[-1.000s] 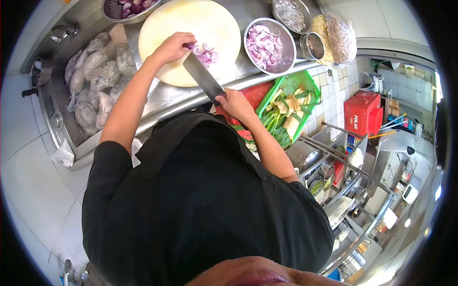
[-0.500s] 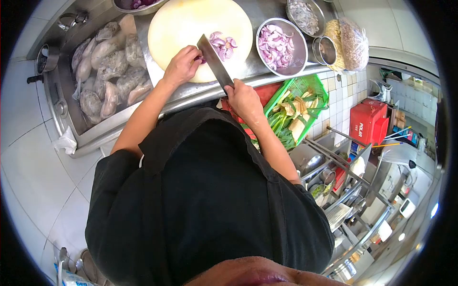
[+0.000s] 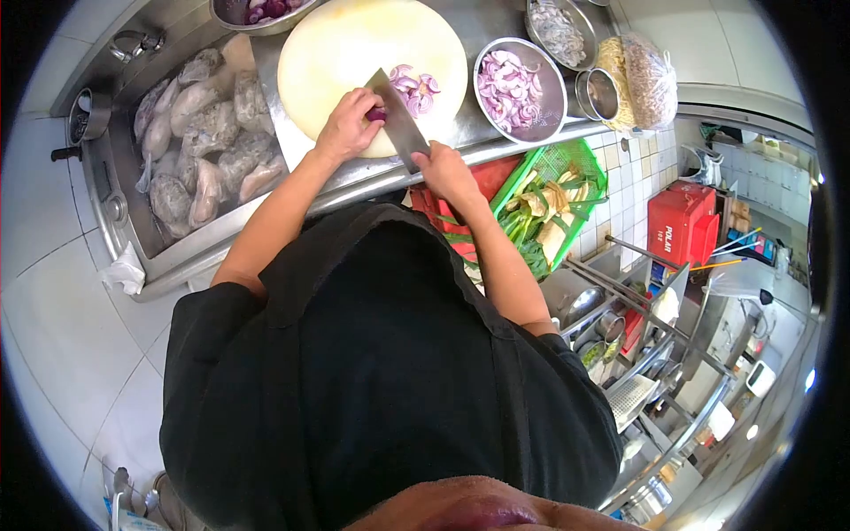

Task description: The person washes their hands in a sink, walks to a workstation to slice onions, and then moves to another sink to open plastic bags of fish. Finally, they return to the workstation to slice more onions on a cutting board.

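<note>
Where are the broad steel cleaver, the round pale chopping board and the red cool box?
broad steel cleaver [image 3: 398,117], head view, middle of the blade
round pale chopping board [image 3: 345,44], head view, bare top
red cool box [image 3: 682,228], head view, lid

Hands [image 3: 350,124] holding shallot [image 3: 378,114], cleaver [image 3: 398,115] on board [image 3: 354,40]

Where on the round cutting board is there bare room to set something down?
The cutting board is bare across its far-left half, beyond the left hand. Its near edge is crowded: cleaver, onion slices.
</note>
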